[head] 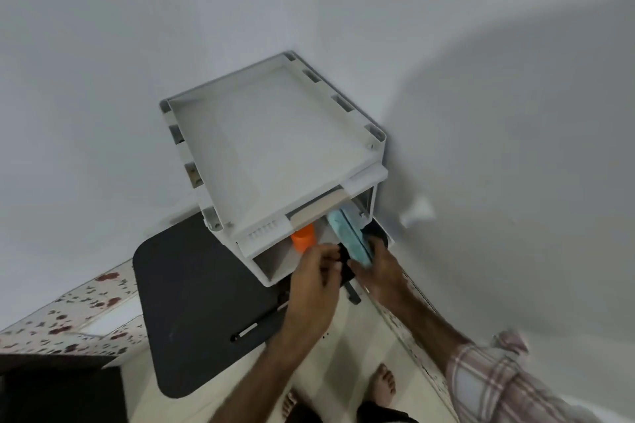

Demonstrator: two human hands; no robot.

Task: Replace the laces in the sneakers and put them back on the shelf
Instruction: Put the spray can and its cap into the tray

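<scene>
A white shelf unit point(275, 134) stands in the corner of the room, seen from above. At its front opening a sneaker point(347, 239) with a pale blue sole sits tilted on its edge, and a black part of it shows between my hands. My right hand point(381, 271) grips the sneaker from the right, fingers curled round the sole's near end. From the left, the curled fingers of my left hand point(316, 271) hold the black part. An orange object point(302, 240) sits inside the shelf just left of the sneaker. No laces can be made out.
A black mat point(192, 302) lies on the floor left of the shelf. A speckled ledge point(68, 319) runs at the lower left. My bare feet point(385, 385) stand on the pale floor below. Grey walls close in behind and to the right.
</scene>
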